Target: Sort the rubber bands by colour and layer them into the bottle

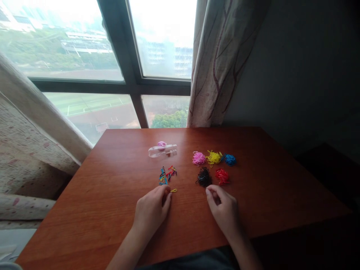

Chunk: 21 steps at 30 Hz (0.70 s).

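Note:
My left hand (153,206) is closed in a pinch on a small yellow rubber band (173,190), whose loop sticks out to the right of the fingertips. Just beyond it lies a loose mixed cluster of rubber bands (164,180) in blue, black, yellow and red. My right hand (223,208) has thumb and forefinger together at the near edge of a black pile of rubber bands (203,177). Whether a band is between those fingertips is too small to tell. A red pile (222,176) sits just right of the black one.
Behind these lie a pink pile (198,158), a yellow pile (214,158) and a blue pile (230,159). A clear plastic container (157,151) with a pink-purple part rests on the wooden table (112,195). Window and curtains (216,63) border the far edge.

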### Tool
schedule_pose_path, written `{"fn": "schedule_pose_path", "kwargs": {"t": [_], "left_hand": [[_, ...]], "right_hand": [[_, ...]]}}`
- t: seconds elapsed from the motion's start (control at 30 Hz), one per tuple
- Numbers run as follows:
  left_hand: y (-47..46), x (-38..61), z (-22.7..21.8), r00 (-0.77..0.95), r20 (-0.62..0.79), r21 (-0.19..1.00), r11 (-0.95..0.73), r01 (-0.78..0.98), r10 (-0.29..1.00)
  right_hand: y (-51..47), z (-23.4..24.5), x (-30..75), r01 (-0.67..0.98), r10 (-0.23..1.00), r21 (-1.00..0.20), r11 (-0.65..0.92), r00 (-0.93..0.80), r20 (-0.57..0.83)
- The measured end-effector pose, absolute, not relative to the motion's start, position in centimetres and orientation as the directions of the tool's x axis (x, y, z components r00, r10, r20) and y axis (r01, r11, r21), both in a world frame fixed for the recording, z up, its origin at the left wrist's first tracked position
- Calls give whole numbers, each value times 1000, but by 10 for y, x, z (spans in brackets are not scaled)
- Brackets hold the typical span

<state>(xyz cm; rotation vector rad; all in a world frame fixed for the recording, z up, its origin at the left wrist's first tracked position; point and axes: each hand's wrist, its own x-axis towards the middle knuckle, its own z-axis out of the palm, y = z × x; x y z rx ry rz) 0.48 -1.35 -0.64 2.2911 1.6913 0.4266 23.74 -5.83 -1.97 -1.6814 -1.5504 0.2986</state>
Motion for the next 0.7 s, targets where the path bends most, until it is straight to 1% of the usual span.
{"fn": "schedule_pose_path", "kwargs": {"t": [0.1,0.17,0.27,0.3,0.37,0.47,0.6,0.7], "left_hand": [[-12,4,-7,285,87,367,-297,881,955],[-9,8,-5,289,98,406,-303,862,952],[7,29,7,300,143,493,-330,805,943],[16,40,13,325,164,495,-363,790,931],[36,68,26,386,198,460,-433,775,901],[69,114,39,505,157,373,-525,765,848],[99,160,39,555,117,374,-554,744,824],[109,177,31,556,78,376,-541,752,828]], "right_hand": [[-60,-21,216,692,933,-710,134,152,325],[-61,-22,204,678,946,-717,162,100,307],[-61,-23,193,697,957,-689,199,14,291],[-61,-22,191,707,958,-677,206,-5,286],[-61,-22,189,716,960,-667,207,-16,281],[-61,-22,190,708,960,-676,205,-9,281],[-62,-24,192,713,960,-669,209,-18,281],[-62,-25,192,722,958,-658,211,-18,287]]}}
